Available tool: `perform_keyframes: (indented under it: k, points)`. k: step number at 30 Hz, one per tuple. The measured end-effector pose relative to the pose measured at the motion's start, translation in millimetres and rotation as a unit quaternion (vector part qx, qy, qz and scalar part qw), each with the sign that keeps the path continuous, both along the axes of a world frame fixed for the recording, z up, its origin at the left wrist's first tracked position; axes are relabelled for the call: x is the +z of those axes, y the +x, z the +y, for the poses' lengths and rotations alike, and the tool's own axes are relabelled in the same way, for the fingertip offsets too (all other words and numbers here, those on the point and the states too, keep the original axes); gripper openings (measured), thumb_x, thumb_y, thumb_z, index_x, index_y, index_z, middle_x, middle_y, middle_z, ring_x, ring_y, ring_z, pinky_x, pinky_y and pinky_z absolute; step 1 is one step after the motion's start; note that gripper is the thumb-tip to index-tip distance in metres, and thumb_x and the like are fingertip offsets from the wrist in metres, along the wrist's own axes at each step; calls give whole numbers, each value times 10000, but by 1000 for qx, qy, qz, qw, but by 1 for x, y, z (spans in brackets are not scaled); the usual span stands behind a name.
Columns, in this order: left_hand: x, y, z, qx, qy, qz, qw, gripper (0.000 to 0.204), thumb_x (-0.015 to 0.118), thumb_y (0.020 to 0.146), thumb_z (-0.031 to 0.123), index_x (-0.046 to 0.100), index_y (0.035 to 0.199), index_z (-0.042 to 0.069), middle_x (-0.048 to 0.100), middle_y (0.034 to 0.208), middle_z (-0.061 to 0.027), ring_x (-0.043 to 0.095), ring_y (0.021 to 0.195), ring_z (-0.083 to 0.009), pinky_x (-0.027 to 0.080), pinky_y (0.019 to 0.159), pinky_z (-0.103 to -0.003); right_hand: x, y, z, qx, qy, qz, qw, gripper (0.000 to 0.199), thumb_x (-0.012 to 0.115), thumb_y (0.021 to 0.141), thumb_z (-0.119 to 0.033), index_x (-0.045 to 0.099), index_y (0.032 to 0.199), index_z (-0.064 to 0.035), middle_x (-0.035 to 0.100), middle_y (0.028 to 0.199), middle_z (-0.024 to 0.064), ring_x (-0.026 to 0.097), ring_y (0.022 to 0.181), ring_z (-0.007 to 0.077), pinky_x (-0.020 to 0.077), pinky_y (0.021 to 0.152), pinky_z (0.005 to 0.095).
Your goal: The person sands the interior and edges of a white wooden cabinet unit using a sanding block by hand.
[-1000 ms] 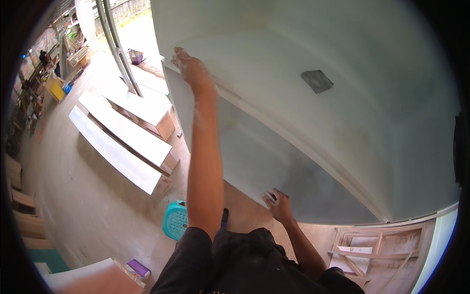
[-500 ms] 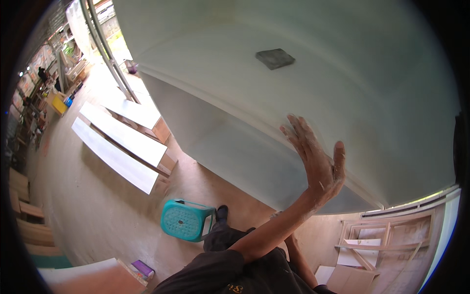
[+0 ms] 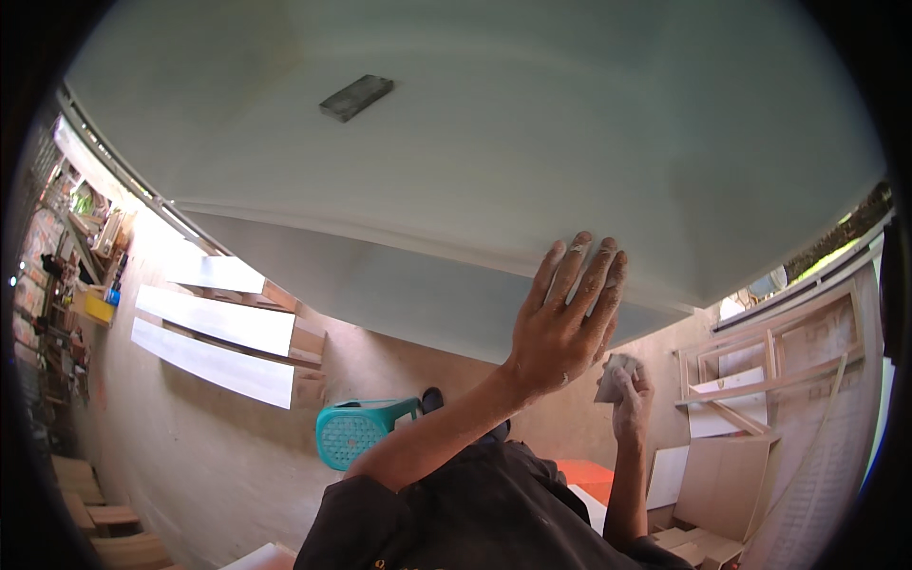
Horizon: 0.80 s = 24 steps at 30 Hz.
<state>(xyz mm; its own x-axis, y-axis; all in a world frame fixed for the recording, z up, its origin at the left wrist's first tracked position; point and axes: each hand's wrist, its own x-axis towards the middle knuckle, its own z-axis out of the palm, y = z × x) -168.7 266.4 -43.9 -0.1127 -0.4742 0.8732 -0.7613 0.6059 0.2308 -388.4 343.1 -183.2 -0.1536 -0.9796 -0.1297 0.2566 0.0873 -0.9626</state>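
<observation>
Pale cabinet (image 3: 475, 157) spans 12 o'clock; looks heavy, stiff, best steadied by its front edge (image 3: 380, 234). Left hand (image 3: 565, 328), toward 4, spread palm-down over that edge, grasping nothing, contact uncertain; right hand (image 3: 635, 394), lower toward 4, pinches grey pad (image 3: 609, 386), likely light, bendy, easiest flat-gripped.

A teal stool (image 3: 353, 439) stands near left. White panels (image 3: 214, 361) lie farther left. A wooden frame (image 3: 770, 357) is at right.
</observation>
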Motion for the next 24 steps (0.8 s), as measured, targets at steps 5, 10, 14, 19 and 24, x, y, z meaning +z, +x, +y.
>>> perform_keyframes:
  k: [5, 10, 14, 19, 24]
  points:
    - [4, -37, 0, -80, -1, -62, 995, 423, 692, 876, 148, 646, 1258, -27, 600, 1367, -189, 576, 1277, -320, 440, 1130, -495, 57, 6, -10, -57, -136, 86, 985, 213, 641, 983, -92, 637, 1173, 5, 699, 1045, 74, 659, 844, 139, 547, 738, 293]
    - [9, -40, -7, -79, -1, -77, 994, 435, 712, 866, 168, 648, 1270, 21, 612, 1368, -142, 581, 1271, -302, 439, 1129, -471, 71, 13, -12, -65, -168, 138, 974, 202, 639, 986, -83, 646, 1164, 14, 691, 1059, 69, 641, 863, 126, 540, 745, 289]
    - [18, 12, -16, -2, 20, -45, 999, 336, 722, 904, 186, 688, 1211, 55, 679, 1281, -96, 614, 1244, -270, 465, 1062, -443, 61, 8, -4, -65, -136, 116, 982, 228, 636, 990, -93, 640, 1187, 22, 698, 1031, 95, 665, 858, 156, 560, 751, 303]
    - [43, 100, -17, 116, 138, -141, 973, 436, 467, 1072, 355, 630, 1345, 58, 627, 1390, -129, 535, 1345, -332, 367, 1141, -492, 63, -9, 7, -113, -74, 39, 990, 287, 633, 996, -121, 602, 1248, 11, 698, 987, 140, 689, 761, 185, 580, 628, 303]
    - [70, 136, -26, 130, 253, -126, 950, 591, 369, 1079, 502, 620, 1361, 48, 604, 1403, -175, 497, 1374, -366, 347, 1163, -492, 92, -5, 9, -134, -101, 40, 985, 324, 619, 993, -109, 568, 1288, 16, 689, 968, 164, 690, 692, 203, 577, 574, 294]
